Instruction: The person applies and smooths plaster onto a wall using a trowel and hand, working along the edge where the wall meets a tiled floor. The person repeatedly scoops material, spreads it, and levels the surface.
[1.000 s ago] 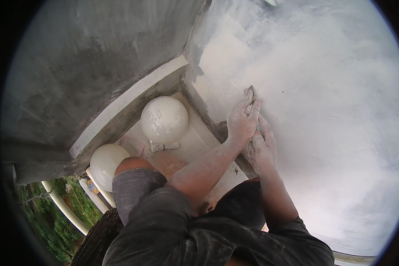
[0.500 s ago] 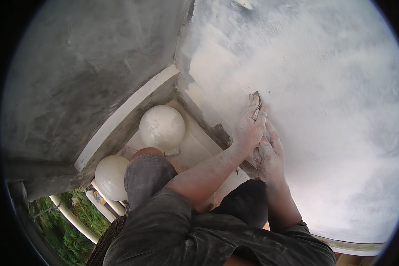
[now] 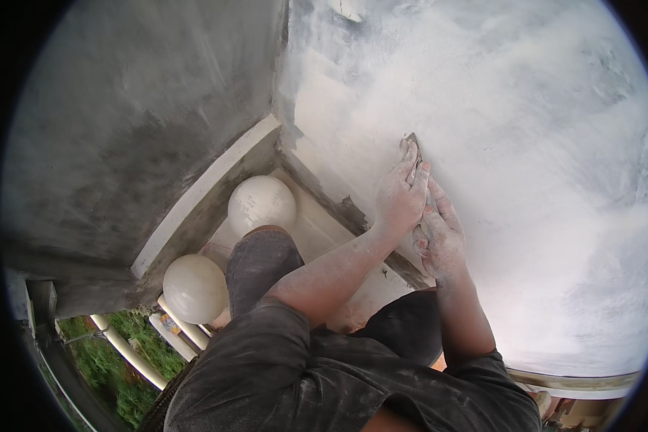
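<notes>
Both my dusty hands press a thin, flat grey tool (image 3: 416, 142) to the broad white-coated wall (image 3: 540, 144). My left hand (image 3: 400, 196) is closed on its upper part, fingertips near the tip. Just below and right of it, my right hand (image 3: 441, 236) is curled round the same tool, whose lower part is mostly hidden by my fingers. Both forearms reach up from my dark clothes, powdered with white dust.
A grey cement wall (image 3: 137, 108) meets the white one, with a pale curved ledge (image 3: 205, 194). Two white globes (image 3: 261, 205) sit in the corner beside my left knee (image 3: 261, 258). Pale railings (image 3: 128, 351) and greenery (image 3: 129, 389) show lower left.
The view has shifted, so the corner sits further left and lower. My hands, with the tool, have moved right and up along the white wall. My left knee is further right.
</notes>
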The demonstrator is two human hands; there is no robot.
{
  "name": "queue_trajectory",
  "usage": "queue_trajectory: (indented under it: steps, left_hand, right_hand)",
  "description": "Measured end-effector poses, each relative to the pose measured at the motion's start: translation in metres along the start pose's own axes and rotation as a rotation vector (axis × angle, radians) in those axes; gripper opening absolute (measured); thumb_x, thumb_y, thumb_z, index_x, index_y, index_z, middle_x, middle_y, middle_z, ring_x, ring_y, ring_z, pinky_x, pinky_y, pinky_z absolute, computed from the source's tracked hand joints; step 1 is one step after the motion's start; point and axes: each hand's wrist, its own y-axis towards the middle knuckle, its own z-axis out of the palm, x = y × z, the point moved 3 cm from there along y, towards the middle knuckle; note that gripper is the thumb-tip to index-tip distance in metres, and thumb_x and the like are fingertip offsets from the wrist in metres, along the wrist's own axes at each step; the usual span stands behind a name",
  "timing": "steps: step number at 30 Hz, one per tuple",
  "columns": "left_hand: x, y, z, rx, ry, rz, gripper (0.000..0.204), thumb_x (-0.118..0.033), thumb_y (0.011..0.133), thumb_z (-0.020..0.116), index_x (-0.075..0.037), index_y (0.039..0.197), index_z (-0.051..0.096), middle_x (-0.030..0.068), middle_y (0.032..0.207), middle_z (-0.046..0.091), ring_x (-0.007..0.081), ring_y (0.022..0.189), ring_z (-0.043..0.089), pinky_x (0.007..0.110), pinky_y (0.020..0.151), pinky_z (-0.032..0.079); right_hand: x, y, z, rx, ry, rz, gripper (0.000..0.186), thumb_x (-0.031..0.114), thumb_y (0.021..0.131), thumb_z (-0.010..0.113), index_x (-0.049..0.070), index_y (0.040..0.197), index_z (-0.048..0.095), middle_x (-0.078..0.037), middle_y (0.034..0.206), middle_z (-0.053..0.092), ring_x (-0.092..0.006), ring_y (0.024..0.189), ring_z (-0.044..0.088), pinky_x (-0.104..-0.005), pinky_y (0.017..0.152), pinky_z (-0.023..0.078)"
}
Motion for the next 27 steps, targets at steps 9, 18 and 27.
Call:
queue_trajectory:
  steps: [9,18,27]
  left_hand:
    - [-0.007,-0.021,0.005,0.042,-0.002,0.118,0.055,-0.023,0.108,0.055,0.012,0.149,0.047,0.0336,0.159,0.041,0.0421,0.148,0.044,0.043,0.121,0.038]
    - [0.04,-0.058,0.033,0.055,-0.096,-0.017,0.054,-0.02,0.107,0.054,0.012,0.15,0.046,0.0332,0.158,0.043,0.0457,0.143,0.048,0.044,0.117,0.042]
    - [0.034,-0.07,0.03,0.185,-0.175,0.015,0.054,-0.013,0.107,0.049,0.008,0.156,0.04,0.0315,0.163,0.036,0.0432,0.15,0.041,0.042,0.121,0.038]
  right_hand:
    - [-0.005,-0.018,-0.022,0.007,0.031,-0.033,0.054,0.011,0.108,0.048,0.011,0.161,0.039,-0.002,0.111,0.062,-0.0045,0.056,0.044,-0.0171,0.045,0.037]
    - [-0.022,-0.013,-0.058,-0.03,-0.143,0.019,0.053,0.014,0.109,0.049,0.009,0.161,0.04,0.002,0.095,0.06,-0.0027,0.056,0.042,-0.0191,0.047,0.034]
    - [-0.023,-0.039,-0.058,-0.12,-0.289,-0.016,0.054,0.015,0.109,0.049,0.01,0.162,0.039,0.002,0.094,0.059,-0.0015,0.053,0.04,-0.0191,0.046,0.033]
